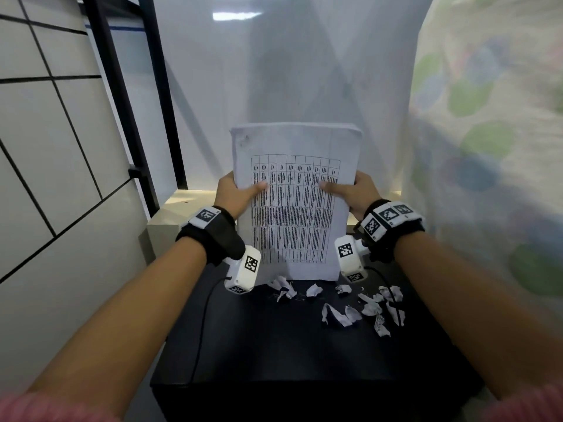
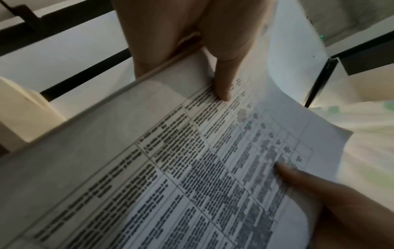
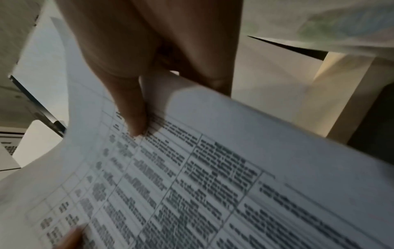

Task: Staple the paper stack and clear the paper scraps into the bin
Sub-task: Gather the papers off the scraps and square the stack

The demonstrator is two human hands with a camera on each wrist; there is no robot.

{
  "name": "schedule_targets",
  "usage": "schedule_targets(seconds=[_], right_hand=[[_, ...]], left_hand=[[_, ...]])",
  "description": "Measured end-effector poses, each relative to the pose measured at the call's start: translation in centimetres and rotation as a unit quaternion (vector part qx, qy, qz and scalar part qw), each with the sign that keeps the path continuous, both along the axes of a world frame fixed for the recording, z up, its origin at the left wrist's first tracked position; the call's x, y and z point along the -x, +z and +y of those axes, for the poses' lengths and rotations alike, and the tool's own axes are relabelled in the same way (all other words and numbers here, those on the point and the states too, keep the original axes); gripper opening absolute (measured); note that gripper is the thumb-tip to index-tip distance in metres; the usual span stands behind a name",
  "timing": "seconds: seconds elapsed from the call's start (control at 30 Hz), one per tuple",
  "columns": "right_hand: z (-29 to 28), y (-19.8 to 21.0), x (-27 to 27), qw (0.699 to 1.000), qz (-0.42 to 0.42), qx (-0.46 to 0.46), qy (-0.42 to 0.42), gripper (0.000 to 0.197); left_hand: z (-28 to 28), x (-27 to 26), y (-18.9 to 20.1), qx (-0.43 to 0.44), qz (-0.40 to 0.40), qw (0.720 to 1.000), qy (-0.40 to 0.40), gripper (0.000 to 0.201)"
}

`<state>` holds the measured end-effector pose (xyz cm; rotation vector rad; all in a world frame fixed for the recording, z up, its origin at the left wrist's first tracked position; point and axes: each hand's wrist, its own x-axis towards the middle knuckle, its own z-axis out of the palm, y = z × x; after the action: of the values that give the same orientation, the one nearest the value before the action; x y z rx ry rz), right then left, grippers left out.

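Observation:
A paper stack (image 1: 292,208) printed with a table stands upright on its bottom edge on the black table (image 1: 274,345). My left hand (image 1: 236,193) grips its left edge, thumb on the front page. My right hand (image 1: 350,191) grips the right edge the same way. In the left wrist view the left hand's thumb (image 2: 221,80) presses the paper stack (image 2: 192,160). In the right wrist view the right hand's thumb (image 3: 132,111) lies on the printed paper stack (image 3: 213,185). Several crumpled paper scraps (image 1: 350,306) lie on the table in front of the stack. No stapler or bin shows.
A cream box (image 1: 173,217) stands behind the table at the left. A black metal frame (image 1: 128,102) rises at the left by the tiled wall. A patterned curtain (image 1: 487,147) hangs at the right. Black cables (image 1: 201,324) run from the wrist cameras across the table.

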<state>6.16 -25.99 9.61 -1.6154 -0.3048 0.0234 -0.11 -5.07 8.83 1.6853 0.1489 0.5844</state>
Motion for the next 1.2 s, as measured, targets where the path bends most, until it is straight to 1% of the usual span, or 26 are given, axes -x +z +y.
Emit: schedule_targets(seconds=[0.07,0.17,0.2,0.3,0.33,0.37,0.4,0.43,0.47,0.5,0.6,0.67,0.7,0.77,0.83,0.9,0.97,1.0,1.03,1.07,1.13,1.17,1.2], right_hand=[[0.2,0.2,-0.1,1.000,-0.021,-0.019,-0.011,0.045],[-0.1,0.4,0.1,0.999,-0.013,-0.036,0.004,0.049],[-0.2,0.3,0.1,0.999,-0.004,-0.030,0.011,0.055],[0.1,-0.1,0.1,1.000,0.008,-0.011,0.011,0.092],[0.3,0.0,-0.1,1.000,0.002,-0.011,0.001,0.092],[0.6,0.3,0.1,1.000,-0.007,-0.023,-0.014,0.081],[0.6,0.5,0.0,0.999,-0.017,-0.036,-0.026,0.065],[0.5,0.6,-0.2,0.998,-0.023,-0.042,-0.034,0.050],[0.3,0.6,-0.3,0.998,-0.028,-0.041,-0.036,0.040],[0.0,0.6,-0.1,0.998,-0.028,-0.040,-0.028,0.033],[-0.7,0.0,0.3,0.998,-0.024,-0.060,-0.010,0.032],[-0.9,0.3,0.8,0.994,-0.031,-0.101,-0.012,0.033],[-0.9,0.5,1.0,0.992,-0.041,-0.121,-0.014,0.038],[-0.6,0.7,1.2,0.988,-0.063,-0.135,-0.027,0.056],[-0.3,0.6,1.2,0.989,-0.066,-0.130,-0.035,0.074],[-0.3,0.1,1.0,0.992,-0.040,-0.112,-0.045,0.088],[-0.2,-0.5,0.8,0.997,-0.027,-0.049,-0.051,0.095],[-0.1,-0.7,0.6,0.998,-0.027,-0.007,-0.051,0.095],[0.1,-0.8,0.5,0.998,-0.028,0.023,-0.054,0.091],[0.4,-0.7,0.5,0.997,-0.029,0.035,-0.068,0.081],[0.8,-0.1,0.6,0.995,-0.028,0.021,-0.094,0.057],[0.8,0.2,0.6,0.995,-0.030,0.009,-0.100,0.052],[0.8,0.5,0.5,0.995,-0.030,0.003,-0.100,0.051]], left_hand=[[-0.1,-0.1,0.3,0.002,-0.020,1.000,0.005,0.046],[0.1,0.1,0.2,0.026,-0.030,0.999,-0.009,0.048],[0.1,0.3,0.0,0.020,-0.025,0.999,-0.021,0.049],[-0.5,0.4,-0.2,-0.019,0.000,0.999,-0.047,0.047],[-0.8,0.5,0.1,-0.021,-0.001,0.999,-0.040,0.043],[-1.0,0.5,0.5,-0.013,-0.007,1.000,-0.026,0.037],[-1.0,0.4,0.8,-0.003,-0.019,1.000,-0.014,0.031],[-0.9,0.4,1.1,0.005,-0.031,0.999,-0.006,0.030],[-0.8,0.4,1.3,0.007,-0.043,0.999,-0.005,0.034],[-0.6,0.6,1.2,0.000,-0.057,0.998,-0.007,0.042],[-0.2,0.7,0.3,-0.032,-0.084,0.996,-0.007,0.072],[0.0,0.8,-0.1,-0.024,-0.083,0.996,0.000,0.083],[0.0,0.8,-0.2,-0.019,-0.083,0.996,0.003,0.088],[0.0,0.8,-0.3,-0.007,-0.084,0.996,-0.010,0.095],[-0.3,1.0,-0.5,0.002,-0.068,0.998,-0.018,0.089],[-0.5,1.1,-1.2,-0.002,-0.043,0.999,-0.013,0.072],[-0.8,1.4,-1.8,-0.024,-0.029,0.999,-0.010,0.054],[-0.9,1.5,-2.0,-0.040,-0.023,0.999,-0.011,0.048],[-1.0,1.5,-2.1,-0.054,-0.020,0.998,-0.013,0.044],[-1.0,1.5,-2.0,-0.059,-0.019,0.998,-0.016,0.042],[-0.8,1.3,-1.6,-0.054,-0.031,0.998,-0.016,0.039],[-0.6,1.3,-1.4,-0.051,-0.039,0.998,-0.016,0.038],[-0.4,1.2,-1.2,-0.046,-0.042,0.998,-0.018,0.038]])
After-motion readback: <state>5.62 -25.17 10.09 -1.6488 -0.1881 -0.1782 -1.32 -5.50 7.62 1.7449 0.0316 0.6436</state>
